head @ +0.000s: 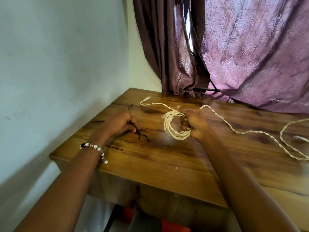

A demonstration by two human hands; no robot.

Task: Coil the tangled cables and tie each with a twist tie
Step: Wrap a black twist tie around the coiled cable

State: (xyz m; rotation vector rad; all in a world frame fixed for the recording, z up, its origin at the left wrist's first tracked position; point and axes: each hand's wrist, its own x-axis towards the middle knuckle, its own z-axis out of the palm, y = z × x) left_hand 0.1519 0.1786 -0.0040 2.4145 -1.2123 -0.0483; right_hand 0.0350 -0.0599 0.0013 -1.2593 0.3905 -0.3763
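Figure: My two hands at a wooden table (167, 158), one gripping a coiled cream cable, the other at the twist ties.

My right hand (194, 122) has its fingers curled tightly through and around the coil (175, 129) of cream twisted cable, gripping it just above the tabletop near the picture's centre; one free end (147, 98) trails toward 11 o'clock, and the uncoiled length (247, 131) runs toward 3 o'clock across the table. My left hand (122, 122), at 9 o'clock from the coil, has its fingers curled down onto dark twist ties (143, 135) lying on the wood, apparently pinching one. Another dark tie (98, 121) lies near the wall-side edge. A beaded bracelet (95, 148) circles my left wrist. A purple curtain (250, 47) hangs at 1 o'clock.
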